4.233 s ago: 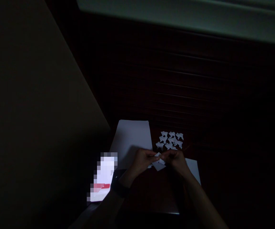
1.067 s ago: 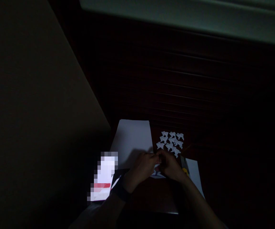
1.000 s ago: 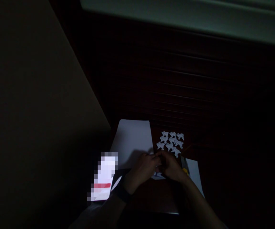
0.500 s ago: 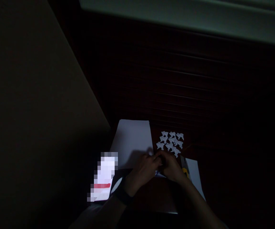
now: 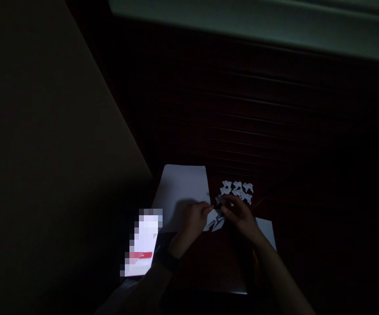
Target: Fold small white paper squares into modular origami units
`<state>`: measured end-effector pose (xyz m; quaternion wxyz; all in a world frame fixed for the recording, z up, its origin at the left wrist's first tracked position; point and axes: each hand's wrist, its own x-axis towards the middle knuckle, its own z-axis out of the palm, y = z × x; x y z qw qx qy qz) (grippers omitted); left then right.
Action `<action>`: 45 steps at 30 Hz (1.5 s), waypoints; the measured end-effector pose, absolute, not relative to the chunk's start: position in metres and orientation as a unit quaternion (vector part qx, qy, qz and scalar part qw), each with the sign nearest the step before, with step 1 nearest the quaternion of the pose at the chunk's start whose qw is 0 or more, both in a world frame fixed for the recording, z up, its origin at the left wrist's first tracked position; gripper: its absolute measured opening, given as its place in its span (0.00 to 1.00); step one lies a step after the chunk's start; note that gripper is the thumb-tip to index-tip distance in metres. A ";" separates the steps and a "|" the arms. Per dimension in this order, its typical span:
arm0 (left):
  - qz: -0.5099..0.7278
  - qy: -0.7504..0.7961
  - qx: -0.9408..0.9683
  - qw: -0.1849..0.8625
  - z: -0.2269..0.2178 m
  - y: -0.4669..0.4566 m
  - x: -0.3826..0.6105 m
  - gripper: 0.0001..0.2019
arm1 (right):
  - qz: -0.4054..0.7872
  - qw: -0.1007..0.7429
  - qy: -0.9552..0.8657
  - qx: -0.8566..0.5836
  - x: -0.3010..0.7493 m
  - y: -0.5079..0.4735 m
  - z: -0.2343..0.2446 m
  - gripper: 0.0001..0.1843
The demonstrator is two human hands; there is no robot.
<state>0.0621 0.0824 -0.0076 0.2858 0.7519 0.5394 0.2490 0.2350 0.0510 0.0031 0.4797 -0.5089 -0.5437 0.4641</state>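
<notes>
The right hand (image 5: 243,218) hid some of the small folded paper shapes (image 5: 237,189) in the lower middle of the frame. A white paper piece (image 5: 218,222), striped with dark shadows, was just below the fingertips of both hands. The left hand (image 5: 192,221) had its fingertips close together by the paper's top, but it was too dark to tell if they gripped it. The right thumb and first finger were spread apart. The right arm covered part of a white sheet (image 5: 266,229), and both arms were cut off at the bottom. Blurry squares hid much of a bright screen (image 5: 143,247) at lower left.

The table (image 5: 205,273) was dark and reddish, with a paper stack (image 5: 184,188) on it. A plain wall (image 5: 28,109) filled the left side, dark boards (image 5: 242,109) the middle, and a pale ledge (image 5: 242,26) the top.
</notes>
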 end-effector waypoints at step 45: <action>0.362 0.461 0.459 0.668 -0.002 0.082 0.058 0.12 | 0.483 0.424 -0.563 -0.519 0.223 0.044 0.014 0.09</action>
